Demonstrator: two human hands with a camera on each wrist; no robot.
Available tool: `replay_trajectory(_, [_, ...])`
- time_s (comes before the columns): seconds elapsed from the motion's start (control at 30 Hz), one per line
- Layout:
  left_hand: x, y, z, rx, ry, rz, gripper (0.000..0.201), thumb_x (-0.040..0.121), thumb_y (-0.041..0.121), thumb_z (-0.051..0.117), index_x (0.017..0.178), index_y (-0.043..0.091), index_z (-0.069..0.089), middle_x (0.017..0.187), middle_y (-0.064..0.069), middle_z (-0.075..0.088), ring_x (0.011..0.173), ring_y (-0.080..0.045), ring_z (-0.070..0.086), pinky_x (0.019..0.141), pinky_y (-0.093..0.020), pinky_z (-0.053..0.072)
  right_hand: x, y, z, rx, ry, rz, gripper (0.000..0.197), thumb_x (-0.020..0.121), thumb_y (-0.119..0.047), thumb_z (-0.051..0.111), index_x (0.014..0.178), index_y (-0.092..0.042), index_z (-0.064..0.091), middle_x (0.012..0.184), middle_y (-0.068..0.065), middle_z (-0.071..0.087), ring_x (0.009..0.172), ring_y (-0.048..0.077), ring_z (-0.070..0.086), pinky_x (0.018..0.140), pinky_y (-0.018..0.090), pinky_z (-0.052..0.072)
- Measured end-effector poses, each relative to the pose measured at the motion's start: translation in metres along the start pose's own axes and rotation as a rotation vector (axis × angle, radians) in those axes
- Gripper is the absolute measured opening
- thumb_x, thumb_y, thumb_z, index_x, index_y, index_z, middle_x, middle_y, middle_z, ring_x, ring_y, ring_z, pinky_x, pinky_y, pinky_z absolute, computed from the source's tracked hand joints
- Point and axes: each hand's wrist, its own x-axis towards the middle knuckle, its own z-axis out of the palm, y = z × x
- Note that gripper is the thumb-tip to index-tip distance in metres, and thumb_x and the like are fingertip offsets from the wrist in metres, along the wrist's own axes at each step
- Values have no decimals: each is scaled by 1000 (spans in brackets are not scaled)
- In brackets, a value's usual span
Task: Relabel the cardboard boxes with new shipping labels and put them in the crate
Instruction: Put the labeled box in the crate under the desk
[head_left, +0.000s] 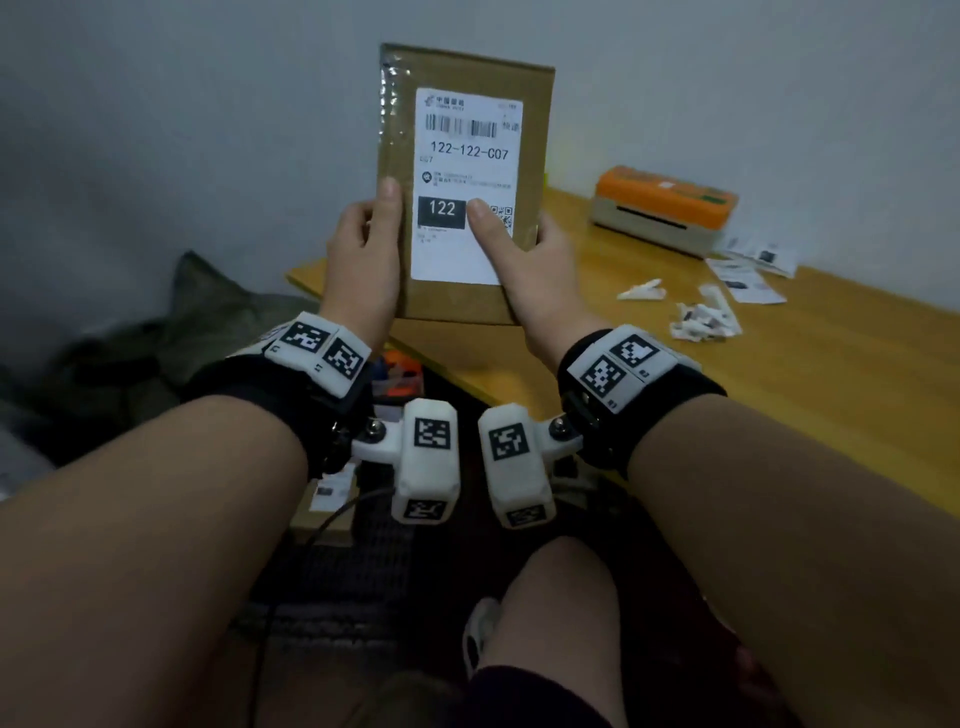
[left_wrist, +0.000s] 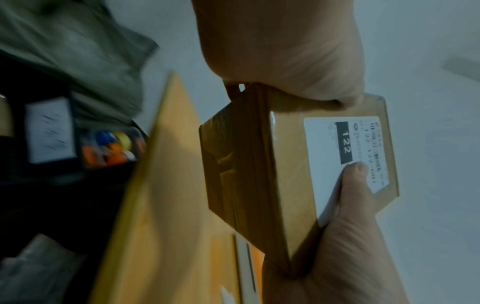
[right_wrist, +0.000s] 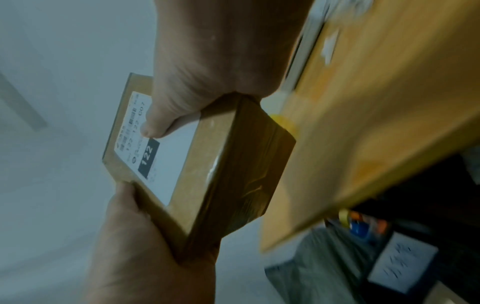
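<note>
above the worktop (head_left: 779, 374) edge, both hands are gripping a cardboard box (head_left: 462, 291) upright, left hand (head_left: 363, 254) clasping one side, right hand (head_left: 535, 270) thumbing the shipping label (head_left: 462, 156) flat, probably to seat it before crating.

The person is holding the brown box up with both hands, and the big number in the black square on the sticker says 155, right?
Not quite. Both hands, the left hand and the right hand, do hold the brown box up, but the black square on the sticker says 122. The head view shows it.
</note>
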Motion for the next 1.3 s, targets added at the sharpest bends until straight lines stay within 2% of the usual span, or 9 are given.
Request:
replay_trajectory(0.13, [2,-38,-71,-37,247,-23,53,81,61,46,106,16,59,106,-4,69,98,-16,66,90,-41,52,0,32,73,38,-179,70,48,83,-35,71,122,-12,56,110,-2,70,97,10,68,85,30,57])
replay_trajectory(0.37, [-18,-125,-150,105,445,-154,30,96,45,40,102,20,56,109,-1,63,103,-13,60,93,-31,49,-20,109,150,1,-442,250,46,85,-31,69,125,-15,52,114,-2,68,99,10,67,85,29,56])
replay_trajectory(0.57, [-44,-202,-169,165,352,-424,43,95,49,40,118,17,55,111,2,61,102,-12,58,88,-27,45,-42,192,165,-72,-501,447,36,87,-25,67,119,-9,62,113,3,69,100,15,67,91,37,54])
replay_trajectory(0.67, [-49,-231,-175,220,299,-480,44,96,48,39,127,18,50,111,7,57,100,-7,54,83,-21,40,-51,224,168,-45,-486,574,32,90,-22,63,120,-10,61,116,5,67,99,14,67,87,29,55])
replay_trajectory(0.77, [-46,-268,-176,239,198,-555,42,97,44,41,129,17,47,107,9,52,98,-6,52,81,-20,37,-56,263,165,-37,-457,702,37,90,-23,63,124,-9,58,118,4,65,94,10,65,80,21,56])
replay_trajectory(0.93, [-47,-349,-174,188,60,-711,35,98,32,42,129,19,50,98,13,58,89,-1,56,69,-6,42,-67,340,161,-104,-497,892,51,84,-23,70,130,-13,53,124,4,64,107,16,64,88,30,54])
replay_trajectory(1.07, [-37,-408,-164,189,-79,-776,39,97,34,36,129,20,53,129,-2,52,119,-18,46,104,-27,32,-68,388,157,-157,-382,1021,46,83,-24,72,125,-13,58,119,2,66,101,14,65,79,27,55])
replay_trajectory(1.2, [-23,-462,-155,207,-126,-902,47,98,42,32,139,20,43,142,-8,37,132,-23,34,109,-27,25,-57,438,162,-260,-291,1112,30,86,-25,69,113,-15,62,112,2,67,100,20,65,83,37,53])
replay_trajectory(1.3, [-12,-494,-151,81,-86,-960,40,100,26,37,137,13,38,122,2,53,108,-14,54,85,-3,39,-43,473,166,-336,-224,1127,34,86,-24,68,116,-9,60,112,4,66,100,23,65,87,39,53])
